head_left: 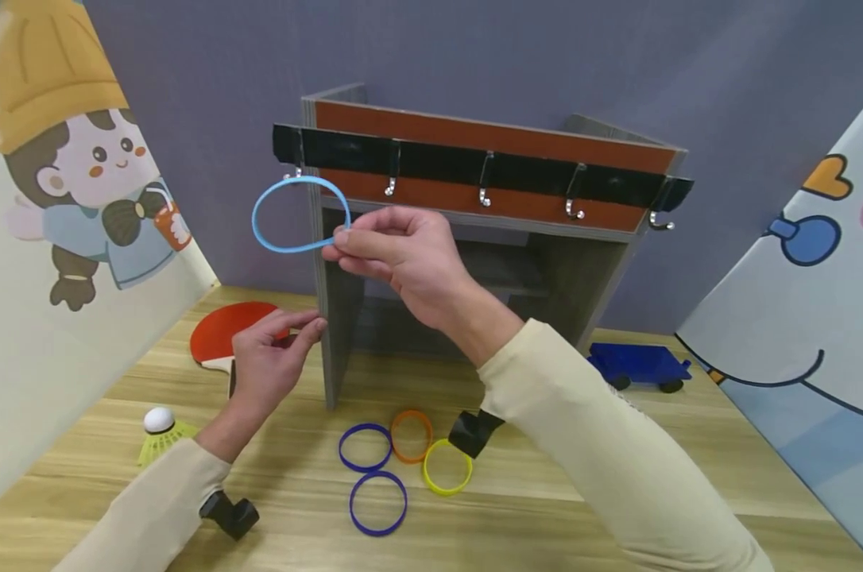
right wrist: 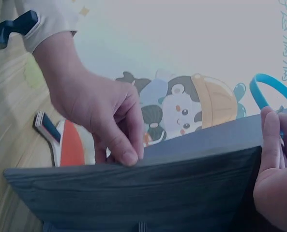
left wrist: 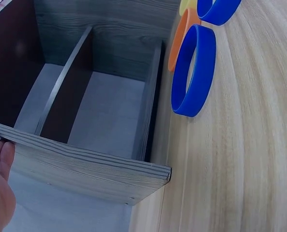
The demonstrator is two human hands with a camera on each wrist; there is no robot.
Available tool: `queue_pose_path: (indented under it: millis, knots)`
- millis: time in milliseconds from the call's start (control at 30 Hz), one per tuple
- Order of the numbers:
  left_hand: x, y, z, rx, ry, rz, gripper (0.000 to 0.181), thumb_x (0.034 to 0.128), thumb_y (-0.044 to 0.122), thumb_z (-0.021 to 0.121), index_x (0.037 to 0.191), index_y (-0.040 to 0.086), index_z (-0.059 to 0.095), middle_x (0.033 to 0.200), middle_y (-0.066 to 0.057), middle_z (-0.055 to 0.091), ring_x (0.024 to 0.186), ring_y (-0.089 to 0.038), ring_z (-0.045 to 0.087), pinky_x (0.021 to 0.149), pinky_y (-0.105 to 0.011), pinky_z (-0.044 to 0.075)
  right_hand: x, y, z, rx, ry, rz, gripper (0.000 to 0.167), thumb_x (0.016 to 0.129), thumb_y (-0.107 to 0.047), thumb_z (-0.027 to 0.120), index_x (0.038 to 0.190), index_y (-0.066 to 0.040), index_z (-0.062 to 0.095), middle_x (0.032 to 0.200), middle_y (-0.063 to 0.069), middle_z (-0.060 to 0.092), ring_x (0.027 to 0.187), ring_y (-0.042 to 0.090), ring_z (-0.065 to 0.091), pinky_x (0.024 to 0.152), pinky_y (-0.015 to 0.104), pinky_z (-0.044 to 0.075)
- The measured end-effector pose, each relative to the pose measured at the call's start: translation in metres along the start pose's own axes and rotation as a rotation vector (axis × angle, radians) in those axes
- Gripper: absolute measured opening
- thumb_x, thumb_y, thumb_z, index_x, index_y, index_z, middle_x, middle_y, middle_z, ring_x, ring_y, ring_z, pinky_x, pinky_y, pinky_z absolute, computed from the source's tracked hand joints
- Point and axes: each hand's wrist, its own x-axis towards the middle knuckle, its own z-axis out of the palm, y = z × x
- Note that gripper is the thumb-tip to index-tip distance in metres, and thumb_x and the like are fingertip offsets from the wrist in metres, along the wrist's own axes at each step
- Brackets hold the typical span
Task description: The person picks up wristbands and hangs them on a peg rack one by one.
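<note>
The light blue ring [head_left: 300, 179] is pinched between the right hand's [head_left: 424, 270] thumb and fingers, hanging in front of the leftmost hook [head_left: 299, 170] of the black hook strip [head_left: 439, 161]. In the right wrist view the ring [right wrist: 265, 79] rises above the fingertips. Whether it touches the hook cannot be told. Lower down, the left hand [head_left: 268, 361] holds the front edge of the grey shelf's side panel [head_left: 337, 342] between thumb and fingers. Its fingers show at the panel edge [left wrist: 80, 153] in the left wrist view.
On the wooden floor before the shelf lie two dark blue rings [head_left: 378, 531] [head_left: 365, 469], an orange ring [head_left: 412, 460] and a yellow ring [head_left: 447, 491]. A red paddle [head_left: 220, 326] and shuttlecock [head_left: 160, 421] are left; a blue cart [head_left: 639, 364] is right.
</note>
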Motion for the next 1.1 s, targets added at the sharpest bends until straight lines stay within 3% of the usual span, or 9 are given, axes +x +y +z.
queue_pose_path:
  millis: [133,267,1100]
  knots:
    - [-0.003,-0.016,0.000,-0.006,0.003,0.003,0.021,0.0723,-0.013,0.075,0.091,-0.005,0.074,0.077,-0.012,0.067,0.069,-0.005,0.063,0.060,-0.016,0.052,0.002,0.001,0.005,0.021,0.003,-0.009,0.005,0.084,0.009,0.066,0.082,0.005,0.063,0.084,0.023,0.066,0.078,0.029,0.069,0.078,0.039,0.054]
    - [-0.004,-0.023,0.001,-0.006,0.007,0.002,0.022,0.0731,-0.011,0.076,0.093,-0.002,0.075,0.078,-0.010,0.068,0.068,-0.006,0.063,0.060,-0.016,0.052,0.003,0.002,0.004,0.019,0.024,-0.004,0.005,0.084,0.008,0.066,0.082,0.004,0.064,0.083,0.023,0.066,0.078,0.028,0.069,0.077,0.037,0.054]
    - [-0.003,-0.025,0.004,-0.016,0.015,0.017,0.021,0.0715,-0.013,0.076,0.090,-0.003,0.075,0.077,-0.010,0.069,0.064,-0.009,0.061,0.055,-0.016,0.051,0.009,0.002,0.001,0.053,0.018,-0.034,0.006,0.086,0.008,0.064,0.089,0.012,0.061,0.088,0.024,0.064,0.078,0.028,0.069,0.079,0.038,0.054]
